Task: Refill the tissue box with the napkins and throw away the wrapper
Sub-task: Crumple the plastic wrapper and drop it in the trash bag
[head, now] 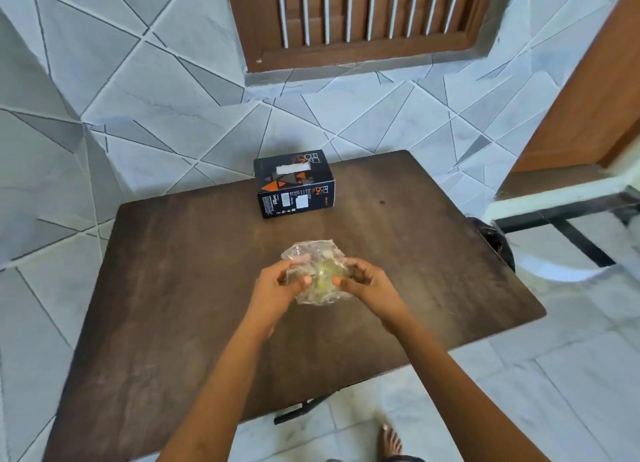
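Wrapper (313, 272), clear crumpled plastic with a yellowish tint, is held over the middle of the table (173, 288) between both hands: the left hand (277, 285) curls fingers and thumb round its left side, and the right hand (363, 281) pinches its right side. Box (294, 184), black with orange triangles and a white patch on top, stands near the table's far edge, well apart from the wrapper. Black bag (495, 239) sits just beside the table's right edge, and a bare foot (391, 441) rests on the tiled floor.

Black-orange tissue box (294, 184); clear yellowish wrapper (317, 271).
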Available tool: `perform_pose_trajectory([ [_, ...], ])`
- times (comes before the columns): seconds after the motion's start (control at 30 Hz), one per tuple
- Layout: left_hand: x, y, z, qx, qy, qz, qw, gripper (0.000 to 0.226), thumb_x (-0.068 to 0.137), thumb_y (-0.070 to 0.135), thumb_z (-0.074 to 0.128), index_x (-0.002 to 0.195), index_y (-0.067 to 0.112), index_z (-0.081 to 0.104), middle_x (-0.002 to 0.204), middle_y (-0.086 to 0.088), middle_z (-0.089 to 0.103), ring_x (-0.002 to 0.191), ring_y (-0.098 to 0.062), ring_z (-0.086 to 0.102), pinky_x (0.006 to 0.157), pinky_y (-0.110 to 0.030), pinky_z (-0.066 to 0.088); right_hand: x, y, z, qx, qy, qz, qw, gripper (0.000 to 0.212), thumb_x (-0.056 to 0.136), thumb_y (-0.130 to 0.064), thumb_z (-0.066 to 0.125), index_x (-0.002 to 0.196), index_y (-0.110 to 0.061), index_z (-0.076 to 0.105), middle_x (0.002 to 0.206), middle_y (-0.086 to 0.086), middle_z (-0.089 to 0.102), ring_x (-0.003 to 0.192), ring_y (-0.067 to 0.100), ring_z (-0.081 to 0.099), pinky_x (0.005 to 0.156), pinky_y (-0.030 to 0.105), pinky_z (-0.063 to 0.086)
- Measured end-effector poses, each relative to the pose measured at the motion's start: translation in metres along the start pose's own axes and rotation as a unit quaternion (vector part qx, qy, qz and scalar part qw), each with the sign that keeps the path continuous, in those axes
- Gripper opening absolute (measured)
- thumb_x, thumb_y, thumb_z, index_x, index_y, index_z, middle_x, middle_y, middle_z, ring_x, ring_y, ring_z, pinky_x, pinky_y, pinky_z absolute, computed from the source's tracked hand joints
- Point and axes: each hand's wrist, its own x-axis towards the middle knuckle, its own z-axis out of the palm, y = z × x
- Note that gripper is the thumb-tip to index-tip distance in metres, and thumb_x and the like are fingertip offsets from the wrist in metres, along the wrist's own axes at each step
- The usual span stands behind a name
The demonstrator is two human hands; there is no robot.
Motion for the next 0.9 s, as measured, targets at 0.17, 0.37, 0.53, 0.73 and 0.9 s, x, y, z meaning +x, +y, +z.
perform_pose_trajectory([
  [0.17, 0.014, 0.012, 0.060, -0.018, -0.006, -0.017, 1.000, 0.027, 0.080, 0.003, 0.067, 0.093, 0.027, 0.066, 0.098, -0.003, 0.066, 0.097, -0.021, 0.059, 0.086, -0.036, 0.054, -0.015, 0.005, -0.059, 0.018, 0.029, -0.014, 0.999, 0.041, 0.074, -0.016, 0.075, 0.111, -0.026, 0.061, 0.115, 0.004, 0.067, 0.107, 0.023, 0.063, 0.100, 0.042, 0.046],
  [0.37, 0.026, 0.026, 0.165, -0.017, -0.027, -0.036, 0.999, 0.027, 0.082, 0.004, 0.065, 0.104, 0.020, 0.065, 0.100, -0.009, 0.065, 0.088, -0.019, 0.062, 0.068, -0.019, 0.056, -0.034, 0.011, -0.152, 0.029, 0.109, -0.043, 0.993, 0.033, 0.076, -0.005, 0.071, 0.100, -0.026, 0.063, 0.102, -0.001, 0.068, 0.093, 0.011, 0.064, 0.090, 0.030, 0.052],
  [0.53, 0.035, 0.047, 0.280, -0.016, -0.061, -0.064, 0.996, 0.025, 0.081, 0.005, 0.068, 0.103, 0.015, 0.065, 0.079, -0.004, 0.063, 0.062, -0.009, 0.059, 0.049, -0.013, 0.048, -0.049, 0.023, -0.267, 0.032, 0.172, -0.030, 0.984, 0.029, 0.075, -0.001, 0.072, 0.096, -0.019, 0.062, 0.099, 0.002, 0.067, 0.077, -0.006, 0.063, 0.083, 0.021, 0.052],
  [0.73, 0.059, 0.070, 0.393, -0.042, -0.120, -0.105, 0.986, 0.028, 0.084, 0.006, 0.064, 0.110, 0.013, 0.062, 0.076, -0.007, 0.063, 0.061, -0.013, 0.056, 0.054, -0.016, 0.052, -0.059, 0.024, -0.388, 0.025, 0.206, -0.005, 0.978, 0.020, 0.077, -0.010, 0.071, 0.095, -0.016, 0.064, 0.095, 0.006, 0.066, 0.073, 0.017, 0.061, 0.059, 0.017, 0.053],
  [0.9, 0.092, 0.077, 0.455, -0.056, -0.135, -0.112, 0.983, 0.029, 0.088, -0.003, 0.053, 0.114, 0.007, 0.061, 0.082, -0.008, 0.058, 0.074, -0.019, 0.059, 0.068, -0.019, 0.058, -0.043, 0.027, -0.458, 0.018, 0.225, 0.007, 0.974, 0.024, 0.078, -0.010, 0.070, 0.101, -0.010, 0.064, 0.089, 0.007, 0.067, 0.070, 0.014, 0.060, 0.055, 0.014, 0.051],
])
